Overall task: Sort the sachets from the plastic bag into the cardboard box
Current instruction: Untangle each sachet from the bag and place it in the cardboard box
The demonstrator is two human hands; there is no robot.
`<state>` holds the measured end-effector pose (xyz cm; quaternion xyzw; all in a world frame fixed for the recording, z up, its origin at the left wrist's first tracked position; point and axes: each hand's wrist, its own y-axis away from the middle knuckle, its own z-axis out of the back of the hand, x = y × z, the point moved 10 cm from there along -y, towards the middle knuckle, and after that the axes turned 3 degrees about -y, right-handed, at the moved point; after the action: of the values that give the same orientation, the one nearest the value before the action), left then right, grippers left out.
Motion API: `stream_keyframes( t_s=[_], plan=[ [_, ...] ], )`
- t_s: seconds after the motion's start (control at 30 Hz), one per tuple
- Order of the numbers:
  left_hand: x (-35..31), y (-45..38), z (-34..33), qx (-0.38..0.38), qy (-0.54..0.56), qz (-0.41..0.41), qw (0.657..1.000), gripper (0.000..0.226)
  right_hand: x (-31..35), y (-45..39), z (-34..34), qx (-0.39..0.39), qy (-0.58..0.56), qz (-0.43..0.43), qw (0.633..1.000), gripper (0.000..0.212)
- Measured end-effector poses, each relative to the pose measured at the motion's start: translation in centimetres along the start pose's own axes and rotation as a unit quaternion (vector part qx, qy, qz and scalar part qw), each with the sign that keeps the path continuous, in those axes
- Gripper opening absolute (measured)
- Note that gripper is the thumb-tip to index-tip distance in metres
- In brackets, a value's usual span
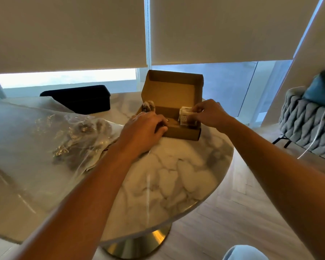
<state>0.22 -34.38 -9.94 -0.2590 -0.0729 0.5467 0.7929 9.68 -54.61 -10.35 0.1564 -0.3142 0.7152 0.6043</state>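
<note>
**Reaching Into the Box With Both Hands**

Reaching forward over the marble table, both bare arms stretched to the cardboard box, which sat near the table's far edge with its lid standing upright behind it. The right hand was at the box's right end, fingers curled and pinching a pale sachet that stood upright inside that corner, printed lines showing on its lower part. And the left hand lay over the box's near left corner, fingers bent down over the front wall; whether it held anything under those fingers could not be told. Just beyond that hand, a brownish, crumpled bundle of sachets poked up at the box's left end, though whether it sat inside the wall or just beside it was unclear.

Over on the left, the plastic bag sprawled across the table, clear and crinkled, with dark sachets with gold glints showing through it, close beside the left forearm. Behind the bag lay a black case at the table's far side. Off to the right stood a grey knitted chair on the wood floor, a teal cushion on top of it. Pale roller blinds hung across the windows behind.
</note>
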Motion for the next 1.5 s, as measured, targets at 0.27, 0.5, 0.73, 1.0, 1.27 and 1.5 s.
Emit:
stream_keyframes(
  t_s=[0.27,0.5,0.73,1.0,1.27,1.5],
  plan=[
    [-0.1,-0.3,-0.4,-0.012,-0.025,-0.017,0.999,0.026,0.9,-0.3,0.2,-0.059,0.15,0.03,0.986,0.02],
    [-0.1,-0.3,-0.5,-0.02,-0.02,-0.03,0.999,0.027,2.2,0.0,-0.2,-0.038,0.198,0.071,0.977,0.015],
    [-0.2,-0.3,-0.4,-0.022,-0.015,-0.034,0.999,0.026,2.5,0.4,0.5,-0.053,0.16,0.083,0.982,0.017],
    [-0.2,-0.3,-0.4,-0.029,-0.011,-0.035,0.999,0.027,3.8,1.2,-0.5,-0.039,0.146,0.099,0.984,0.009],
    [0.2,-0.3,1.3,-0.058,-0.013,-0.01,0.998,0.024,7.4,3.5,-0.5,-0.095,0.032,0.178,0.979,0.009],
    [6.6,3.1,6.7,-0.081,0.024,0.092,0.992,0.02,12.7,4.9,-3.1,-0.058,-0.093,0.215,0.97,0.013]
  ],
)
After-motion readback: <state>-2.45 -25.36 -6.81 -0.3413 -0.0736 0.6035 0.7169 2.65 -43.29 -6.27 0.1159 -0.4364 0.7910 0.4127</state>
